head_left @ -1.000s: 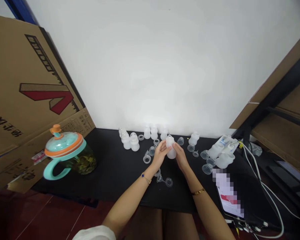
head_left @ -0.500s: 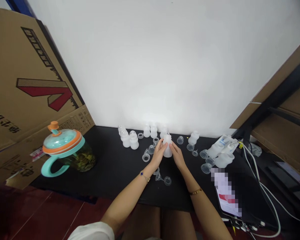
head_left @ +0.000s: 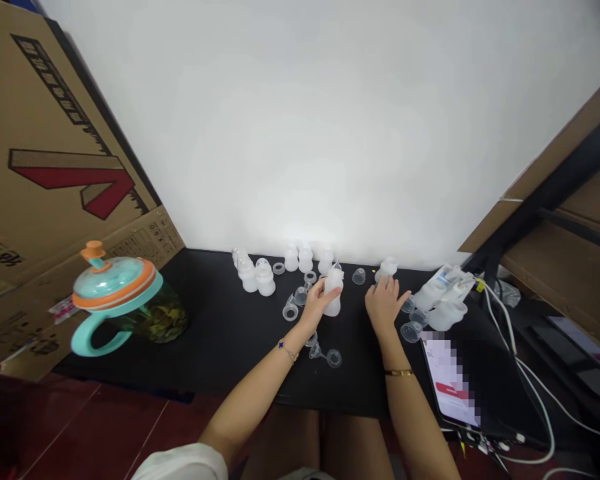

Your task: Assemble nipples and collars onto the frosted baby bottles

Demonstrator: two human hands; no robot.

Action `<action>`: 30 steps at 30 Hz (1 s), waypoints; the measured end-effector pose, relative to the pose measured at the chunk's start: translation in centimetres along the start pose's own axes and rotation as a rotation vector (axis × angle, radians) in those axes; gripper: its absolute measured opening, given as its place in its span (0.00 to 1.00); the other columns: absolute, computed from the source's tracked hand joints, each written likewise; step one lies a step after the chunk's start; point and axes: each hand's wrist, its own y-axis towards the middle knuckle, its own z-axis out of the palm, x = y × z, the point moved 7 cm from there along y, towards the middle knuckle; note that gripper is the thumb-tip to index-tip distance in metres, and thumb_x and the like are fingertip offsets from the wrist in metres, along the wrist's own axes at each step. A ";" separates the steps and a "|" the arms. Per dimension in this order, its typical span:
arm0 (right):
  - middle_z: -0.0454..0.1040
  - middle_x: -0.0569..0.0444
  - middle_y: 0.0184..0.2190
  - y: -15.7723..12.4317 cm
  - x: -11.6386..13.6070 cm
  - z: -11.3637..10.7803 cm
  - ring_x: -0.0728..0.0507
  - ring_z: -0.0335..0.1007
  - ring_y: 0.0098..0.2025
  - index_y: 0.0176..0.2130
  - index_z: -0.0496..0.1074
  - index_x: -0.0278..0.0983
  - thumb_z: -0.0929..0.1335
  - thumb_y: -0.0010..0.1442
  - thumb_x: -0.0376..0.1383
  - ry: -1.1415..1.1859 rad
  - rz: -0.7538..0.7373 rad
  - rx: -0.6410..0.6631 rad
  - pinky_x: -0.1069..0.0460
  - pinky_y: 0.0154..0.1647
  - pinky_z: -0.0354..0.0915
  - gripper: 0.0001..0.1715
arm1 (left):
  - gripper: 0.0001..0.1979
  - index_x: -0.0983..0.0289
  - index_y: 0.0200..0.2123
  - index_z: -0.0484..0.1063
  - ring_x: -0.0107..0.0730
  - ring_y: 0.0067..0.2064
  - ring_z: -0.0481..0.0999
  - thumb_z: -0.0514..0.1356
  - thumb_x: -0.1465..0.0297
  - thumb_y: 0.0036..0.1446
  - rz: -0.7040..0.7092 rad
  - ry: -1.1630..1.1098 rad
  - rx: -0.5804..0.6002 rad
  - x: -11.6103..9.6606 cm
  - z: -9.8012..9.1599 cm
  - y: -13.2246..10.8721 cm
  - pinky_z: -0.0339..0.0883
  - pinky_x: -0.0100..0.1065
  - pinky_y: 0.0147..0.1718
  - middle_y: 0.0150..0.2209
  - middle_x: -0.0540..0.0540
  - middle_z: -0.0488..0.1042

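In my left hand (head_left: 319, 303) is a white baby bottle (head_left: 334, 293) topped with a nipple, kept upright just above or on the black table (head_left: 220, 347). My right hand (head_left: 386, 305) is away from that bottle, fingers stretched over the clear caps at the right; a white bottle (head_left: 387, 267) stands just beyond its fingertips. What lies under the palm is hidden. Left of my left hand lie a clear dome cap (head_left: 301, 296) and a ring (head_left: 290, 311). Another clear dome cap (head_left: 359, 276) rests between the hands, farther back.
Capped bottles (head_left: 265, 279) stand at the left, more bottles (head_left: 305, 258) along the wall. A big teal-lidded jug (head_left: 130, 300) is at far left by a cardboard box (head_left: 55, 167). On the right are bagged bottles (head_left: 445, 300), a phone (head_left: 450, 380) and white cables (head_left: 535, 393).
My right hand has let go of the bottle and moved right, over the clear caps. My left hand still holds the bottle. The view has shifted slightly.
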 end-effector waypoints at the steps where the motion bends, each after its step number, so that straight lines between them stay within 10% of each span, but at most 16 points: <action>1: 0.62 0.35 0.66 -0.1 -0.3 0.2 0.26 0.45 0.72 0.61 0.69 0.34 0.62 0.61 0.32 -0.014 0.002 0.008 0.22 0.67 0.32 0.29 | 0.25 0.64 0.48 0.79 0.40 0.42 0.78 0.73 0.59 0.48 0.003 -0.001 0.000 0.0 0.0 0.0 0.69 0.36 0.44 0.44 0.57 0.80; 7: 0.73 0.38 0.57 -0.1 -0.4 1.2 0.31 0.69 0.58 0.54 0.75 0.35 0.59 0.62 0.27 -0.268 -0.066 0.134 0.27 0.68 0.37 0.26 | 0.24 0.64 0.46 0.79 0.37 0.40 0.77 0.73 0.58 0.47 0.005 0.004 -0.012 0.0 -0.2 0.2 0.68 0.34 0.41 0.42 0.56 0.80; 15: 0.76 0.38 0.52 -0.4 0.7 3.3 0.34 0.70 0.55 0.55 0.74 0.32 0.63 0.61 0.29 -0.199 -0.179 0.303 0.41 0.58 0.64 0.23 | 0.23 0.64 0.44 0.79 0.36 0.38 0.77 0.74 0.59 0.46 0.000 0.000 -0.044 0.0 -0.5 0.2 0.67 0.34 0.42 0.40 0.55 0.79; 30: 0.76 0.47 0.56 -1.7 0.9 4.9 0.34 0.71 0.59 0.60 0.72 0.43 0.67 0.63 0.37 -0.012 -0.122 0.439 0.39 0.60 0.64 0.26 | 0.21 0.64 0.44 0.78 0.34 0.37 0.78 0.72 0.58 0.50 -0.010 -0.056 -0.047 -0.6 -0.2 -0.2 0.71 0.32 0.38 0.41 0.55 0.79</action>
